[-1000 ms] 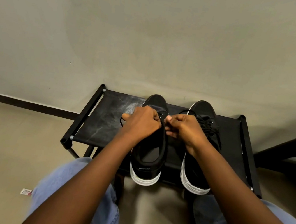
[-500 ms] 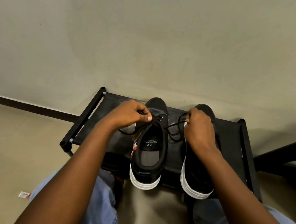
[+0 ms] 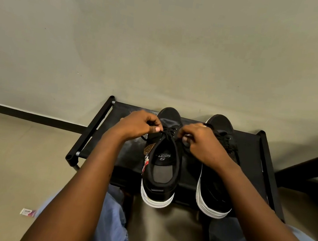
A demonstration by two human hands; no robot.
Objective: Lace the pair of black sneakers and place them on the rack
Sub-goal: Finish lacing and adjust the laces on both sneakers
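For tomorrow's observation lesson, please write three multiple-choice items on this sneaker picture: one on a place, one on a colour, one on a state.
1. Where do the two sneakers stand?
A. on the black rack
B. on the floor
C. on the person's lap

2. What colour are the soles?
A. red
B. white
C. black

3. What is the left hand doing?
A. resting flat on the rack
B. hanging idle
C. pinching a lace

Answers:
1 A, both the left sneaker and the right sneaker sit on the rack.
2 B, a white band rims each heel.
3 C, the left hand has its fingertips closed on the lace, as has the right hand.
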